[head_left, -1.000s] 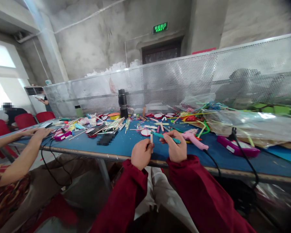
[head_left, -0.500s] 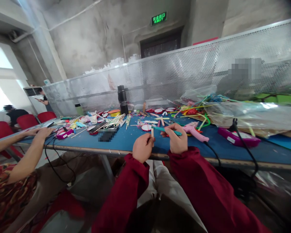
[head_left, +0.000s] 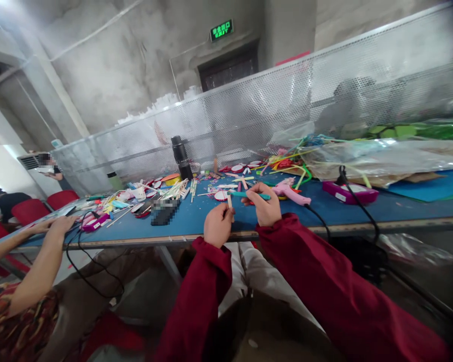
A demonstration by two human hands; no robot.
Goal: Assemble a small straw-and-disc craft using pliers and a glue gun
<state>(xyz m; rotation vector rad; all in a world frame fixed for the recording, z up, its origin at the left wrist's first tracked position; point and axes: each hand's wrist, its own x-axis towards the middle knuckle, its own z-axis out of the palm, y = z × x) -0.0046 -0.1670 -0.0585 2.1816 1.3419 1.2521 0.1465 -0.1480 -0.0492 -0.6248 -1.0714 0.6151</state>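
Note:
My left hand (head_left: 216, 225) pinches a short, flat wooden craft stick (head_left: 229, 201) upright near the table's front edge. A teal pen (head_left: 238, 194) is gripped in my right hand (head_left: 267, 207), its tip at the top end of the stick; whether they touch I cannot tell. Just behind the stick lies a round white disc (head_left: 220, 196) with a red rim. Right of my right hand rests a pink glue gun (head_left: 295, 194) with a black cord.
Craft scraps and sticks (head_left: 179, 191) cover the blue table (head_left: 191, 218), with a black bottle (head_left: 181, 158) behind. A phone (head_left: 165, 212) lies left. Purple boxes (head_left: 350, 193) with cables stand on both sides. Another person's hands (head_left: 56, 224) rest at far left.
My view has turned slightly right and tilted, so things on the table sit further left. Both hands keep hold of the stick and the pen, close together.

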